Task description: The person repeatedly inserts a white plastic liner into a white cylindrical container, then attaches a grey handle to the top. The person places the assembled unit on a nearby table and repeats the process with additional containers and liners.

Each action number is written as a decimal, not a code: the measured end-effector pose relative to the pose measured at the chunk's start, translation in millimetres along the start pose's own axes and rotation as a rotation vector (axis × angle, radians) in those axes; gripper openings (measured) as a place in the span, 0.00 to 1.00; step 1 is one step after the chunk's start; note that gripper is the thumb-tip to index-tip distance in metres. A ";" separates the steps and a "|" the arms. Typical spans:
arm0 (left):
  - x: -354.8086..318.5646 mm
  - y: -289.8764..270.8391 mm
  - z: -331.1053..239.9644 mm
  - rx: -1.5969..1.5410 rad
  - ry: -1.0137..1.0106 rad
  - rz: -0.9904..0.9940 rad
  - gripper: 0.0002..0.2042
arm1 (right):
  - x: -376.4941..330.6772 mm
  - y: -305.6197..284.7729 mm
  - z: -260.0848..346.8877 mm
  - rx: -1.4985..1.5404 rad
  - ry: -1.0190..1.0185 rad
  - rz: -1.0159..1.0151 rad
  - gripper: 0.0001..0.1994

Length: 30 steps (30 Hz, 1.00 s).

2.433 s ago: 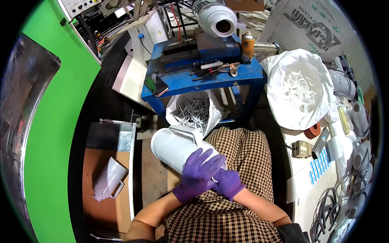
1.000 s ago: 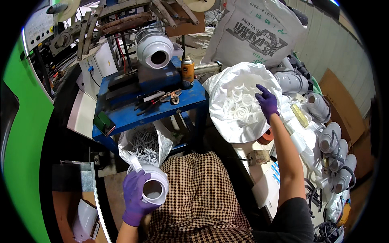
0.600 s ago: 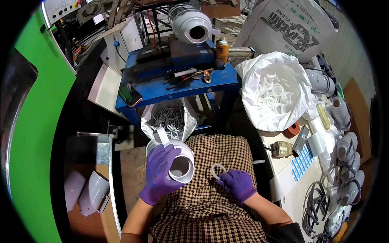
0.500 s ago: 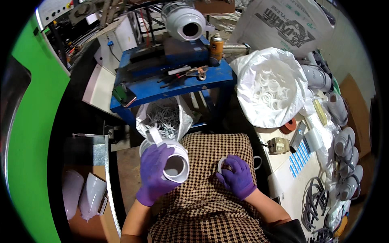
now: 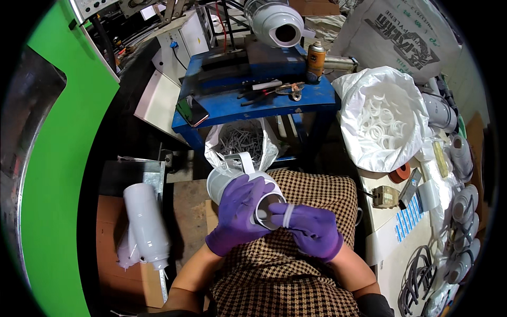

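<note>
My left hand [image 5: 237,214], in a purple glove, grips a white plastic jug [image 5: 217,182] by its body near the open mouth. The jug lies tilted above my lap, its handle up and its mouth toward my right hand. A thin white ring [image 5: 288,215] sits around the fingers of my right hand [image 5: 316,231], also purple-gloved. Those fingers are closed, with their tips at the rim of the mouth. The fingertips inside the opening are partly hidden.
A white bag of rings [image 5: 383,124] stands at the right by a worktable [image 5: 372,224]. A blue bench [image 5: 248,105] ahead carries pliers, a phone and a spray can [image 5: 316,62]. Beneath it stands a bag of grey strips [image 5: 240,140]. White containers [image 5: 148,224] lie over a box at left.
My right hand has moved left from my lap to the jug's mouth with the ring. A glossy white container now lies across the box's edge at left. The whole view has shifted.
</note>
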State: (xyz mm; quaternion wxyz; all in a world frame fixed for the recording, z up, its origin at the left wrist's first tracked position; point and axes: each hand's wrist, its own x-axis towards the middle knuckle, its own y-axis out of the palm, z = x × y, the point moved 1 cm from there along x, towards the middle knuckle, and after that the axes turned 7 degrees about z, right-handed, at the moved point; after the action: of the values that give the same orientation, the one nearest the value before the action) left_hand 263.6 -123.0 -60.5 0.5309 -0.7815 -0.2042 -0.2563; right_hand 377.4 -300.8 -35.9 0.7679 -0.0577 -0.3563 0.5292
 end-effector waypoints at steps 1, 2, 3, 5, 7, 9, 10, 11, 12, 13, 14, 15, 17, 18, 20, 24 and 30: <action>0.6 -0.1 -1.8 -0.037 -0.007 -0.009 0.38 | 3.8 2.9 -3.0 -0.016 0.009 0.011 0.18; 0.3 -0.6 -2.5 -0.075 -0.013 -0.017 0.36 | 7.8 5.8 -4.5 -0.060 0.041 0.039 0.15; -1.2 0.4 -3.3 0.023 0.004 -0.006 0.37 | 11.0 9.2 -5.1 -0.105 0.076 0.065 0.12; 0.1 0.3 -3.8 -0.064 0.008 0.007 0.36 | 19.7 18.9 -8.3 -0.183 0.175 0.078 0.06; 0.2 1.6 -3.4 -0.081 0.008 0.052 0.34 | 19.8 23.6 -11.6 -0.296 0.259 0.183 0.06; -3.1 6.2 -3.4 -0.072 0.002 0.056 0.33 | 19.0 27.5 -9.3 -0.384 0.294 0.233 0.06; -3.7 7.8 -3.6 -0.070 -0.002 0.058 0.33 | 18.7 29.0 -8.7 -0.412 0.281 0.211 0.07; -4.1 7.5 -3.2 -0.001 -0.011 0.064 0.34 | 18.4 30.5 -9.1 -0.439 0.268 0.190 0.07; -1.3 7.7 -3.8 -0.013 -0.015 0.065 0.34 | 17.2 30.4 -10.4 -0.469 0.257 0.165 0.08; 2.8 7.5 -4.5 -0.024 -0.017 0.066 0.33 | 15.8 30.0 -13.8 -0.485 0.244 0.167 0.08; 6.2 7.6 -5.7 -0.037 -0.018 0.068 0.33 | 14.4 31.2 -17.6 -0.460 0.223 0.156 0.08; 8.5 10.5 -8.1 -0.038 -0.005 0.059 0.32 | 10.6 30.3 -21.3 -0.445 0.215 0.141 0.08; 8.6 11.5 -11.3 -0.045 0.027 0.044 0.31 | 7.7 31.2 -25.0 -0.420 0.194 0.121 0.07; 10.9 10.5 -16.9 -0.032 -0.003 0.066 0.30 | 4.4 34.3 -30.2 -0.449 0.210 0.119 0.06; 10.2 14.8 -17.5 -0.028 -0.001 0.068 0.28 | -1.8 34.2 -30.7 -0.400 0.299 0.208 0.08; 8.8 18.6 -28.4 0.038 0.013 0.111 0.26 | -20.2 28.8 -24.9 -0.179 0.165 0.252 0.18; 4.0 19.6 -26.5 0.071 0.074 0.158 0.28 | -109.3 2.8 -42.5 0.039 0.145 -0.528 0.15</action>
State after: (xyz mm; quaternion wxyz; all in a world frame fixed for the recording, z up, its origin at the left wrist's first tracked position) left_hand 273.4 -154.5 -64.1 0.5840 -0.7660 -0.1311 -0.2347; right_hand 380.7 -380.6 -121.8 0.9037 0.0144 -0.2928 0.3122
